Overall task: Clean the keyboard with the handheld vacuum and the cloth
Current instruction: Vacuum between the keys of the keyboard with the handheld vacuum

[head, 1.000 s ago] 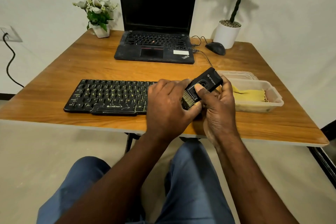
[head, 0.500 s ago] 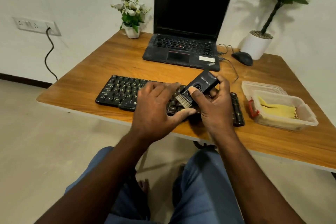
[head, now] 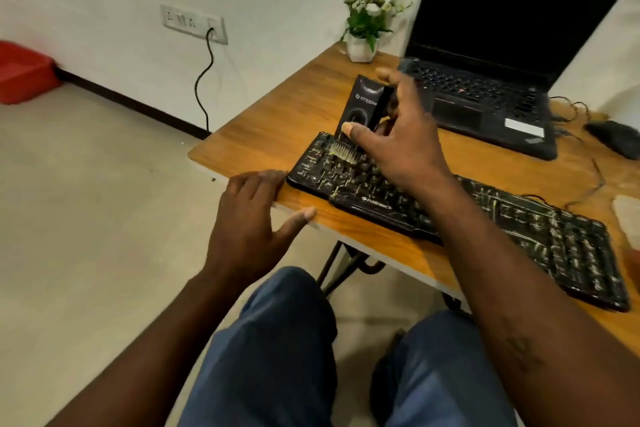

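A black keyboard [head: 519, 222] lies along the front of the wooden table [head: 277, 128]. My right hand [head: 398, 135] grips a small black handheld vacuum [head: 363, 104], held upright with its brush tip [head: 343, 151] down on the keys at the keyboard's left end. My left hand [head: 252, 218] rests with spread fingers on the table's front left corner, touching the keyboard's left edge. The cloth is out of view.
An open black laptop [head: 485, 80] stands behind the keyboard, a white pot of flowers [head: 367, 21] to its left and a mouse [head: 616, 139] to its right. A cable [head: 204, 80] hangs from a wall socket. A red tub [head: 24, 73] sits on the floor.
My view has swung left. The right hand carried the vacuum from the keyboard's middle to its left end. The left hand let go of the vacuum and moved to the table's corner.
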Available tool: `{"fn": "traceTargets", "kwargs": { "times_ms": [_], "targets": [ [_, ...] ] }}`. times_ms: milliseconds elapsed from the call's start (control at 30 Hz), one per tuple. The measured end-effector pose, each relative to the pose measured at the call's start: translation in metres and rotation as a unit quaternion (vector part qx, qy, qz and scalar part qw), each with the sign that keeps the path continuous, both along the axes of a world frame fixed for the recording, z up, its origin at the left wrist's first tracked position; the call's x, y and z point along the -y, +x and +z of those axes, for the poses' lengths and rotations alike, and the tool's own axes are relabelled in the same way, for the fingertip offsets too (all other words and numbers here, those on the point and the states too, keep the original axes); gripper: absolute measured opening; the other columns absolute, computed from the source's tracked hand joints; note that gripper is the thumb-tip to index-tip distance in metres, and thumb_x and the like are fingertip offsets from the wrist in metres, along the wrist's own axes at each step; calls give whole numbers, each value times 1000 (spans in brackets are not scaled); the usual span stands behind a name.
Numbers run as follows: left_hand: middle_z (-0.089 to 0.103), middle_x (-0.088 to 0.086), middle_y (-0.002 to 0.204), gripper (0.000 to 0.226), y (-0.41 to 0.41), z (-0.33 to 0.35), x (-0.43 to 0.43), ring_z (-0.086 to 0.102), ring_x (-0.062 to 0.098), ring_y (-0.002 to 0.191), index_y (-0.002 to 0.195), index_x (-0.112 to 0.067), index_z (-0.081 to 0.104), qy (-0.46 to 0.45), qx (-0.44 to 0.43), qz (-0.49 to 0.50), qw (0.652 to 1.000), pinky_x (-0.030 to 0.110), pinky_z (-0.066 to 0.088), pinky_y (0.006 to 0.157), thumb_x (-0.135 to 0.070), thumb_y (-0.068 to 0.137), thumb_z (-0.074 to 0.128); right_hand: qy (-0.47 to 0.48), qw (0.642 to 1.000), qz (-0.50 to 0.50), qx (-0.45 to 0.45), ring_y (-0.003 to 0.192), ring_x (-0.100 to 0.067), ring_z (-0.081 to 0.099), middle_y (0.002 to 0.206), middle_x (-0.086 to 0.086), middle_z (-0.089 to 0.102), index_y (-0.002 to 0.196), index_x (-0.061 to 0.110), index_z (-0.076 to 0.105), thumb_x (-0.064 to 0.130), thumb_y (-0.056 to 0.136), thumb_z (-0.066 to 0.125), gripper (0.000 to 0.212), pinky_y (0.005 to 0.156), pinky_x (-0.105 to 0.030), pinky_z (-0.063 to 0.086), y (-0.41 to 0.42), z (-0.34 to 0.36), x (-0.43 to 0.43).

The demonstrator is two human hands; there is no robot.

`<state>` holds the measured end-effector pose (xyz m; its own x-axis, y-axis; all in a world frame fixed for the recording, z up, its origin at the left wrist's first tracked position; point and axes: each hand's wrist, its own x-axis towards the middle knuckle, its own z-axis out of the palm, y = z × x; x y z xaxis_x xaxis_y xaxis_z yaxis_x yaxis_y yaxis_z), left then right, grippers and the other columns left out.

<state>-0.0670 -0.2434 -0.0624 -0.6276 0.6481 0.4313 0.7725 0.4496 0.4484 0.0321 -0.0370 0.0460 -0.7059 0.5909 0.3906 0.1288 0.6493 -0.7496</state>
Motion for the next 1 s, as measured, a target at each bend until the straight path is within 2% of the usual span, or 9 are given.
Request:
{"fn": "traceTargets", "kwargs": {
  "times_ms": [67, 167, 300, 433, 600, 700, 767, 833, 1000],
  "targets": [
    [59, 2, 140, 69, 5, -4, 1, 43, 22, 135, 142, -18, 53, 30, 15, -2, 999, 35, 39, 105, -65, 92, 60, 31, 999, 23, 24, 80, -1, 68, 120, 13, 60, 150, 33, 37, 33, 86, 83, 79, 73, -23, 60, -22, 2, -3],
    [54, -2, 145, 68, 9, -10, 1, 40, 19, 139, 147, -21, 49, 55, 34, -3, 998, 32, 35, 109, -61, 94, 61, 74, 994, 60, 52, 85, -5, 69, 122, 6, 65, 149, 32, 39, 33, 84, 84, 80, 78, -31, 61, -50, 1, -7],
    [50, -2, 154, 68, 8, -18, 3, 35, 20, 148, 152, -20, 45, 45, 4, -11, 999, 43, 32, 120, -60, 99, 53, 103, 989, 80, 72, 87, -7, 69, 121, 9, 66, 149, 33, 40, 35, 82, 84, 80, 82, -35, 60, -64, -9, -9],
    [29, -7, 168, 85, 12, -17, 9, 11, 15, 158, 164, -26, 23, -30, 10, -17, 999, 48, 24, 125, -68, 95, 51, 84, 991, 92, 55, 76, -9, 67, 112, 16, 63, 146, 34, 44, 35, 81, 84, 76, 73, -31, 61, -61, -21, -6],
    [-2, -10, 173, 101, 18, -12, 13, -17, 12, 157, 165, -30, -7, -100, 10, -23, 995, 39, 4, 126, -74, 93, 48, 62, 978, 192, 50, 95, -16, 71, 122, 14, 61, 144, 30, 49, 30, 81, 86, 74, 75, -36, 63, -56, -23, 5],
    [-13, -12, 172, 107, 20, -8, 17, -26, 12, 155, 162, -31, -17, -121, 3, -25, 992, 36, -3, 124, -75, 90, 49, 74, 978, 188, 57, 93, -14, 72, 122, 11, 63, 143, 31, 49, 29, 80, 87, 73, 77, -35, 64, -52, -19, -1],
    [-19, -13, 170, 110, 19, -5, 18, -30, 11, 153, 160, -32, -23, -134, 5, -27, 991, 37, -4, 124, -75, 90, 50, 96, 985, 134, 58, 88, -6, 71, 121, 8, 65, 143, 32, 48, 30, 80, 87, 74, 77, -30, 63, -51, -19, -8],
    [-20, -12, 170, 112, 19, -7, 19, -31, 12, 153, 160, -32, -25, -142, -2, -26, 990, 39, -3, 124, -75, 89, 52, 102, 988, 108, 51, 85, -5, 71, 119, 9, 67, 143, 32, 48, 31, 79, 87, 74, 76, -29, 63, -51, -19, -12],
    [-18, -10, 171, 115, 18, -8, 17, -28, 15, 154, 159, -31, -25, -146, -10, -26, 989, 40, -2, 122, -73, 89, 56, 77, 975, 200, 48, 97, -17, 71, 125, 5, 63, 144, 30, 49, 34, 79, 86, 74, 76, -38, 64, -51, -24, -2]
  ]
}}
